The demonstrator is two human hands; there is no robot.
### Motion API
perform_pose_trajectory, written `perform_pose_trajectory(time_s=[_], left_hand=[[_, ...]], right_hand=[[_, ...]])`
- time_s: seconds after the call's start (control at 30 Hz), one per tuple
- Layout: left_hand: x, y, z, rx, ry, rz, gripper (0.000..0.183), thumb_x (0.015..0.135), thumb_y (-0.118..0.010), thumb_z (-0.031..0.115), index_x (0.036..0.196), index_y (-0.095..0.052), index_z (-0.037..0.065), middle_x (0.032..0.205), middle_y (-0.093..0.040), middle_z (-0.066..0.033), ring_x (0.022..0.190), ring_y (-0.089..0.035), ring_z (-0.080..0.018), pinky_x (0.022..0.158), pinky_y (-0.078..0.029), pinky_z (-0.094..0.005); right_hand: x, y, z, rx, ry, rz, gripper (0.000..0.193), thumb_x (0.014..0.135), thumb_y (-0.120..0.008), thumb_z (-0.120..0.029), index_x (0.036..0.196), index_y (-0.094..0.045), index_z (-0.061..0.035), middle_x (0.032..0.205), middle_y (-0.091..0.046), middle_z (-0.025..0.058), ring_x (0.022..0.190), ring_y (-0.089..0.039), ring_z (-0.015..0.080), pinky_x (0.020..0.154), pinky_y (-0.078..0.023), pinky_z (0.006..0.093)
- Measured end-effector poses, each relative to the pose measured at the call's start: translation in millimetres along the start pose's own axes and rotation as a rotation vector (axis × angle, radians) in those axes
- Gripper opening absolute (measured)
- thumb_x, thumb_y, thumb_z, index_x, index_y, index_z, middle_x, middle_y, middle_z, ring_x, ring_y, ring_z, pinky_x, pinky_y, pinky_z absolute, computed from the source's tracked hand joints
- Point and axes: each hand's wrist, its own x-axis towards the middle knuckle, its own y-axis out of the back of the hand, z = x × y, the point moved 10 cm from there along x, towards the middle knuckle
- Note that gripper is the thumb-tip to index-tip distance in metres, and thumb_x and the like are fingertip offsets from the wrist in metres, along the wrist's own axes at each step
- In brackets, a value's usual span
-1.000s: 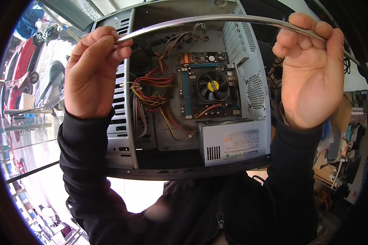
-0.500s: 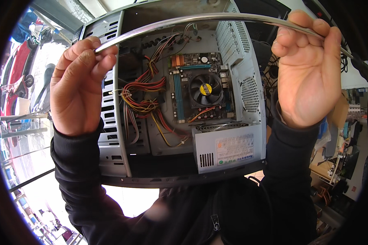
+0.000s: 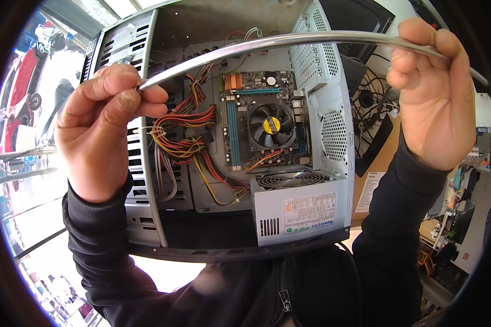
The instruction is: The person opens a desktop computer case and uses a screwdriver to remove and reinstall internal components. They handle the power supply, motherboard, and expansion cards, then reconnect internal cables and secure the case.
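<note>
A screwdriver with a long bright metal shaft [image 3: 289,38] is held up crosswise above an opened computer case [image 3: 157,218]; the fisheye bends it into an arc. My left hand [image 3: 101,125] pinches its thin tip between thumb and fingers. Toward the other end, my right hand [image 3: 433,103] has its fingers curled over the shaft, palm facing me. The handle end runs into the dark right rim and is hidden. Inside the case below lie a motherboard [image 3: 259,79] with a black cooling fan [image 3: 271,125], a bundle of coloured cables [image 3: 174,136] and a silver power supply [image 3: 300,212].
Right of the case lie tangled black cables [image 3: 368,98] and a cardboard sheet [image 3: 384,158]. A dark flat panel [image 3: 360,22] sits behind them. Bright glass and a red vehicle [image 3: 24,103] show at the left. The case's near edge [image 3: 234,252] is close to my body.
Both hands have moved apart and slightly lower in the picture, the left one leftward and the right one rightward. The screwdriver stays between them. The view of the case has shifted slightly.
</note>
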Motion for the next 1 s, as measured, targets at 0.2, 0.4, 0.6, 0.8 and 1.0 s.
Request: perform_pose_trajectory(time_s=[0.2, 0.4, 0.6, 0.8, 1.0], left_hand=[[0.2, -11.7, -7.1, 0.049, -0.016, -0.102, 0.019, 0.098, -0.054, -0.004, 0.113, -0.066, -0.003, 0.109, -0.063, -0.0180, 0.091, -0.070, -0.0245, 0.079, -0.060, -0.0320], [2.2, -7.9, -17.4, 0.173, 0.043, -0.092, 0.038, 0.102, -0.054, 0.024, 0.128, -0.058, -0.004, 0.119, -0.063, -0.0189, 0.109, -0.065, -0.0296, 0.093, -0.053, -0.0421], [2.0, 14.2, -37.8, 0.254, 0.155, 0.118, 0.041, 0.109, -0.041, 0.028, 0.121, -0.062, -0.005, 0.114, -0.065, -0.0160, 0.106, -0.064, -0.0246, 0.088, -0.051, -0.0373], [-5.4, 9.4, -52.6, 0.282, 0.220, 0.184, 0.037, 0.110, -0.041, 0.024, 0.114, -0.065, -0.004, 0.105, -0.065, -0.0126, 0.096, -0.063, -0.0193, 0.081, -0.049, -0.0317], [-3.6, 6.0, -52.9, 0.302, 0.218, 0.136, 0.036, 0.110, -0.041, 0.023, 0.115, -0.065, -0.004, 0.106, -0.064, -0.0131, 0.096, -0.062, -0.0194, 0.081, -0.049, -0.0311]], right_hand=[[-2.9, 9.8, 20.7, 0.078, -0.039, 0.103, 0.041, 0.112, -0.033, -0.029, 0.131, -0.059, -0.0028, 0.134, -0.062, 0.0210, 0.100, -0.061, 0.0204, 0.083, -0.050, 0.0304], [-0.3, 10.2, 15.9, 0.024, -0.026, 0.079, 0.042, 0.112, -0.032, -0.025, 0.126, -0.059, 0.0025, 0.128, -0.064, 0.0213, 0.097, -0.061, 0.0194, 0.081, -0.050, 0.0287], [16.7, 1.7, 8.8, -0.609, -0.134, -0.058, 0.044, 0.110, -0.032, -0.023, 0.114, -0.059, 0.0123, 0.105, -0.066, 0.0225, 0.077, -0.066, 0.0214, 0.073, -0.055, 0.0306], [7.6, -13.9, 53.2, -0.796, -0.176, 0.053, 0.027, 0.108, -0.043, -0.014, 0.105, -0.059, 0.0078, 0.100, -0.068, 0.0227, 0.077, -0.068, 0.0214, 0.072, -0.058, 0.0310], [8.4, -11.6, 76.7, -0.802, -0.180, 0.013, 0.026, 0.108, -0.044, -0.013, 0.107, -0.060, 0.0069, 0.100, -0.069, 0.0194, 0.078, -0.067, 0.0183, 0.072, -0.057, 0.0290]])
